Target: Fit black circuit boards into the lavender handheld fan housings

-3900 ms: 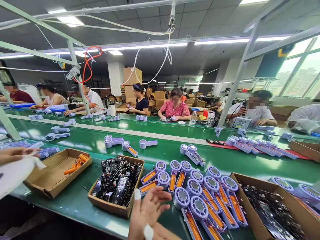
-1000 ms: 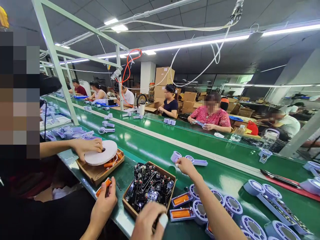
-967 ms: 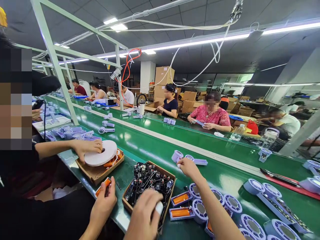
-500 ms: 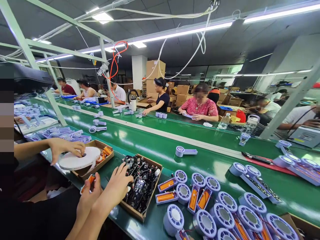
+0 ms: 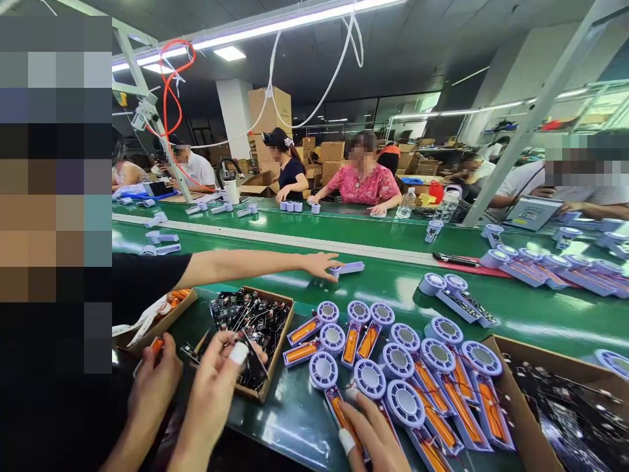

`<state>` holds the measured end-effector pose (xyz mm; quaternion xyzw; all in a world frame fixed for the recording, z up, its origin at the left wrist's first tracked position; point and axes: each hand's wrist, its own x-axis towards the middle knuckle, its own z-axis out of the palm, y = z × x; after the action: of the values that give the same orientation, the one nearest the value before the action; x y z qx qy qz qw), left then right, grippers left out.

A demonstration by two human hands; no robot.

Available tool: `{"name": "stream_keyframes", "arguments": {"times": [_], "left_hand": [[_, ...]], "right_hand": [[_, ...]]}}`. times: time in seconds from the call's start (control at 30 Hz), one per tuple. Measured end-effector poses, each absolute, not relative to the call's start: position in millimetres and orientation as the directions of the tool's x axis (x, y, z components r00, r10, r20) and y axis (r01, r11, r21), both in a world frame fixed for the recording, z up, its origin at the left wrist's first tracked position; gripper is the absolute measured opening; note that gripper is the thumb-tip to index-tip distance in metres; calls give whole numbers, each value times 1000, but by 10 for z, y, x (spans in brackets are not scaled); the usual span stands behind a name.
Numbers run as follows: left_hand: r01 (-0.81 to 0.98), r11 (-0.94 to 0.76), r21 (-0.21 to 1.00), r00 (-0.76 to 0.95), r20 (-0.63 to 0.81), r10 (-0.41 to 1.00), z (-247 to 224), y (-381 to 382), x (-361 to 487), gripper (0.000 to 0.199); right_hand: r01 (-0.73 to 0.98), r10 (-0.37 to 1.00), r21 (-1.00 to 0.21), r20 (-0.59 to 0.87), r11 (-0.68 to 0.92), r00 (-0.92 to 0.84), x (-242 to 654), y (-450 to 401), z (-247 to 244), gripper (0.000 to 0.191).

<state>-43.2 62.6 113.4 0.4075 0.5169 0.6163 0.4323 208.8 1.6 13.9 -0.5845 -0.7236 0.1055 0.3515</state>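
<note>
My left hand [image 5: 213, 377], with white wrap on its thumb, pinches a black circuit board [image 5: 253, 357] above the near edge of a cardboard box of black boards [image 5: 275, 328]. At the bottom centre, my right hand [image 5: 373, 436] has its fingers spread over the battery handle of a lavender fan unit [image 5: 323, 370]; two of its tips are wrapped in white. That unit lies on the green surface, in front of several similar units with round grey-centred heads and orange batteries [image 5: 407, 400].
At left, another person's hand [image 5: 160, 377] holds an orange battery, and an outstretched hand [image 5: 319, 263] touches a fan unit [image 5: 351, 267] on the green belt [image 5: 388, 288]. A second box of black parts [image 5: 501, 354] stands at the right. Several people sit across.
The view has turned right. My left hand has risen from the boards with one pinched, and my right hand has come in over a fan unit. The neighbouring person's hand has moved from the white reel to the belt.
</note>
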Motion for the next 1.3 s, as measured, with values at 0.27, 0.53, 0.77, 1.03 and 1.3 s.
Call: {"name": "stream_keyframes", "arguments": {"times": [0.27,0.53,0.77,1.03,1.3], "left_hand": [[-71,147,987,-186,-158,970,321,182,602,50],[641,-213,737,178,127,976,537,333,483,54],[717,-197,669,177,99,979,603,344,574,45],[548,-18,836,21,8,1000,614,366,477,37],[815,-280,507,322,5,947,776,395,453,61]], "right_hand": [[802,900,-472,398,367,-177,2128,260,421,52],[660,932,-675,345,330,-113,2114,370,395,26],[578,966,-781,252,237,-57,2153,330,244,36],[637,951,-718,298,280,-83,2149,307,298,38],[635,953,-719,285,283,-102,2134,301,289,38]]}}
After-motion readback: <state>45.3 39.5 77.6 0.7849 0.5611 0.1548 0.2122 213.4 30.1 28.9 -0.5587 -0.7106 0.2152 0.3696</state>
